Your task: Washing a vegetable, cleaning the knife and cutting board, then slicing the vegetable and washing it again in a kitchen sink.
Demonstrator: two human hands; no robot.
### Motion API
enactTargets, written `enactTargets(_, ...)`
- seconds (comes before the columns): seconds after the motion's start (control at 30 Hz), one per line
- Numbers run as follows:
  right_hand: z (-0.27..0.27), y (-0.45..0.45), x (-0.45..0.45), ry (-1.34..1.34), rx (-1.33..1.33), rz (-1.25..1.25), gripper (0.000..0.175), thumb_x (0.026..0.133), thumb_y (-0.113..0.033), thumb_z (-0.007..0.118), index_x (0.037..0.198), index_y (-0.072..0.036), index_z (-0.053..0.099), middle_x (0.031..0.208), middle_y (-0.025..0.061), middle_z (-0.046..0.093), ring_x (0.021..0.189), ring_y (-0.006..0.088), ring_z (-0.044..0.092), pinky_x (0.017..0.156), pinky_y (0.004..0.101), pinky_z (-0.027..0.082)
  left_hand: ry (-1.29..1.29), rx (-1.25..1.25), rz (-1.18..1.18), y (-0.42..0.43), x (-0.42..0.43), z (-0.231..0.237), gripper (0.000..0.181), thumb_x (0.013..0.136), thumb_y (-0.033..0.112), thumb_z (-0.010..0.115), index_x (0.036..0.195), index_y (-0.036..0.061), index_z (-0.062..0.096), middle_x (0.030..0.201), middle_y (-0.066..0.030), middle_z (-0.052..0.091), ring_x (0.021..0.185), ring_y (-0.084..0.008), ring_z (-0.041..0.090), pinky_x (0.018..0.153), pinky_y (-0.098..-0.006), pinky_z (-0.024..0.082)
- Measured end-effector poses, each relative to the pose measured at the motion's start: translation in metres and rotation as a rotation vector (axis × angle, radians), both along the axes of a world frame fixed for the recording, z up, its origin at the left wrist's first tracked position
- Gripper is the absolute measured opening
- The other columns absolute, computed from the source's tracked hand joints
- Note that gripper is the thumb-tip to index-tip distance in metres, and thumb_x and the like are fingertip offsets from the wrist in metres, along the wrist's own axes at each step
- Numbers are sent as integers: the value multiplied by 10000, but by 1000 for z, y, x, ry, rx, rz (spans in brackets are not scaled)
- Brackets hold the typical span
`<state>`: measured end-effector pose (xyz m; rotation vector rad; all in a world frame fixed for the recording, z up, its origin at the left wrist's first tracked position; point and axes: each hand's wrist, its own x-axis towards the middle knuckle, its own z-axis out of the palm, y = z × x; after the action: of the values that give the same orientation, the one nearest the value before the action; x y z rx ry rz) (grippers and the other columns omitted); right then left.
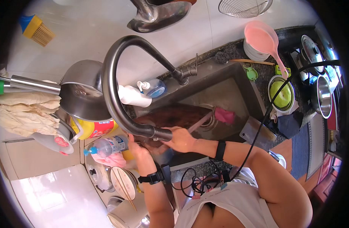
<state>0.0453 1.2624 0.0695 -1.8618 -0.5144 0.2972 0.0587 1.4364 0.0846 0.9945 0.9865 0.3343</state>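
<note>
Under the curved steel faucet (pixel 108 77), both hands are at the near left end of the dark sink (pixel 249 94). My left hand (pixel 140 148) is at the near edge of a wet, dark reddish-brown, board-like object (pixel 168 115); its fingers are partly hidden, so its grip is unclear. My right hand (pixel 181 139) is bent at the faucet's outlet, which covers its fingertips; whether it holds the outlet or something below cannot be told. A pale pinkish strip or handle (pixel 201 121) slants from near my right hand towards a pink cloth-like piece (pixel 224 115) by the drain.
A pump bottle (pixel 156 88) and a white bottle (pixel 136 96) stand behind the sink. A steel pan (pixel 86 99) hangs at left. At right are a pink ladle (pixel 261 35) on stacked bowls, a bowl of green dough (pixel 281 94) and a phone-like slab (pixel 257 134). A black cable crosses my right arm.
</note>
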Motion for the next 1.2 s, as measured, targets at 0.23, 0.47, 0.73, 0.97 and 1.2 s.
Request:
enactTargets(0.23,-176,-81,35,445,-540,-265,443,854,-369,254,978,-58,544,1073,112,518,1036,317,434,871,405,334,15,-30,-21,1,6,5,382,830,305,436,1097,32,446,1100,-101,474,1012,-242,440,876,-373,342)
enactTargets(0.47,-114,-33,17,0,-411,-534,333,842,-307,333,922,-97,578,1065,66,519,1112,328,331,881,451,274,6,66,-24,41,6,-19,373,826,316,436,1058,27,478,1085,-105,488,1006,-243,449,874,-378,351)
enactTargets(0.73,-9,24,-5,-306,132,-535,267,641,-106,470,891,-122,560,986,38,513,1024,247,398,875,452,218,71,45,45,24,14,-7,293,816,240,401,892,-2,547,890,-114,575,813,-233,550,742,-325,449)
enactTargets(0.97,-46,-14,9,-336,39,-727,287,819,-196,311,809,-84,575,914,67,563,958,285,455,835,406,299,-12,10,-31,-14,9,-3,282,812,205,368,891,-6,538,871,-118,568,796,-216,546,699,-319,458)
enactTargets(1.2,-82,-46,-7,265,-230,-341,376,852,-320,345,1161,-126,436,1202,81,422,1153,267,326,933,414,233,-244,32,-152,-43,-4,-11,229,831,133,414,1023,12,443,955,-100,516,856,-230,525,748,-360,446)
